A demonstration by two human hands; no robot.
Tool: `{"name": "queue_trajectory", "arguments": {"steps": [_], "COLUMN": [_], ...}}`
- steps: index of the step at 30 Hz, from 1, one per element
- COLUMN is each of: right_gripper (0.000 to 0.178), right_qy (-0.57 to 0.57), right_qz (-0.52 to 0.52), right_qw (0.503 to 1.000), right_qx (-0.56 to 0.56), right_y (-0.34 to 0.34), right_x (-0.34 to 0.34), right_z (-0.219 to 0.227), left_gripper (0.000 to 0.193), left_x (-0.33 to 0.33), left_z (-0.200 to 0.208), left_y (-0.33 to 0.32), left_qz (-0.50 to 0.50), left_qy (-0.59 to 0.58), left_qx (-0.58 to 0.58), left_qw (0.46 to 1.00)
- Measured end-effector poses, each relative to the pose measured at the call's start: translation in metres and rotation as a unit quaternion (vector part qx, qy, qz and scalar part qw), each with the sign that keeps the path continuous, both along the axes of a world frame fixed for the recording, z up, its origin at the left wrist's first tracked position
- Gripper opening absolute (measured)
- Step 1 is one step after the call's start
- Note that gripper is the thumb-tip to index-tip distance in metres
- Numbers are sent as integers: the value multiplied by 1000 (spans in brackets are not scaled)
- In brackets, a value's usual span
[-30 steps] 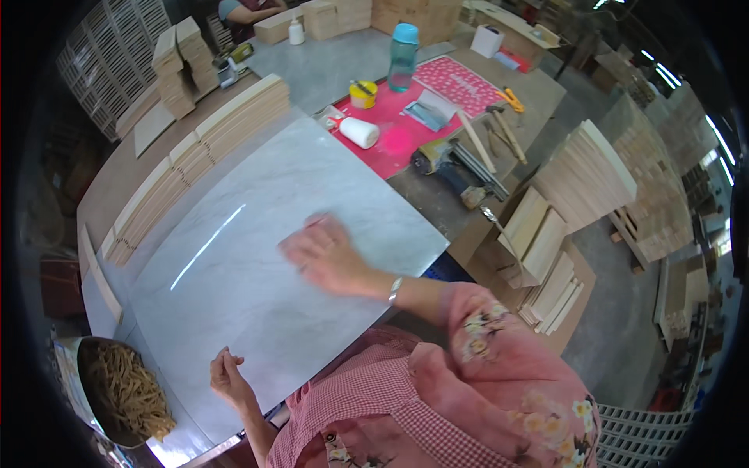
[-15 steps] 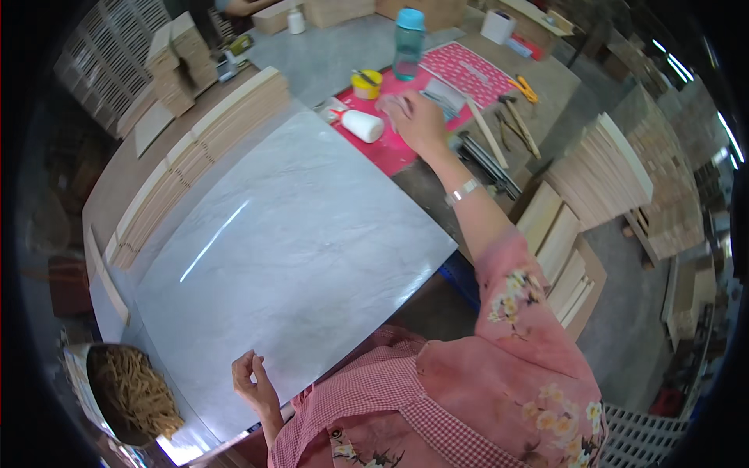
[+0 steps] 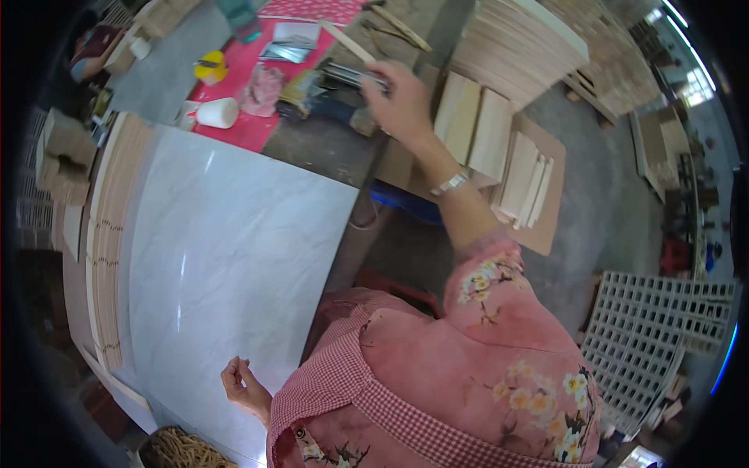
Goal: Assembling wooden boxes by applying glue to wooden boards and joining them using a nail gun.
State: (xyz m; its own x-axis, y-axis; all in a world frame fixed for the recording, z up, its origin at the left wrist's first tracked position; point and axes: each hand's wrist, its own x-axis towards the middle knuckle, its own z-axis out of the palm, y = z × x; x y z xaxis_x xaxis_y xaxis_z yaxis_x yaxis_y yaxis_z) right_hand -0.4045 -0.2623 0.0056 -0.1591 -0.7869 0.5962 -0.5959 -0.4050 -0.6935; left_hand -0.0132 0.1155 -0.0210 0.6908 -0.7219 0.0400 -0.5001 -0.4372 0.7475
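My right hand (image 3: 399, 101) reaches far over the workbench, its fingers curled round the near end of some thin grey metal strips (image 3: 347, 74); the fingertips are slightly blurred. Beside it lies a dark power tool (image 3: 324, 109), its kind unclear. My left hand (image 3: 246, 388), fingers curled in with nothing visible in them, is at the lower edge of a glossy grey-white marbled panel (image 3: 234, 226). A crumpled pink cloth (image 3: 263, 90) lies on a pink mat (image 3: 253, 134), next to a white bottle (image 3: 218, 113) on its side.
A yellow tub (image 3: 210, 68), a teal bottle (image 3: 239, 19) and a hammer (image 3: 402, 27) are on the bench. Stacked wooden strips (image 3: 108, 234) line the panel's left. Wooden boards (image 3: 519, 47) stand at right. A bin of shavings (image 3: 183, 451) sits lower left.
My right hand has left the pink cloth on the mat and moved right to the metal strips. The view has swung to the right. My left hand stays curled over the panel.
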Motion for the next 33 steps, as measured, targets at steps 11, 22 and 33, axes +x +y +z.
{"name": "queue_trajectory", "arguments": {"steps": [11,22,33], "right_gripper": [20,23,42], "right_qy": [-71,-160,153], "right_qz": [-293,149,507], "right_qw": [938,965,848], "right_qx": [171,143,-11], "right_y": [203,89,28], "right_x": [-174,37,259], "right_z": [-118,-17,53], "left_gripper": [22,26,30], "left_x": [-69,-68,-17], "left_z": [21,13,6], "left_y": [-65,5,72], "left_qz": [-273,-95,44], "left_qy": [-91,-118,-156], "left_qx": [-60,-35,-12], "left_qw": [956,988,987]}}
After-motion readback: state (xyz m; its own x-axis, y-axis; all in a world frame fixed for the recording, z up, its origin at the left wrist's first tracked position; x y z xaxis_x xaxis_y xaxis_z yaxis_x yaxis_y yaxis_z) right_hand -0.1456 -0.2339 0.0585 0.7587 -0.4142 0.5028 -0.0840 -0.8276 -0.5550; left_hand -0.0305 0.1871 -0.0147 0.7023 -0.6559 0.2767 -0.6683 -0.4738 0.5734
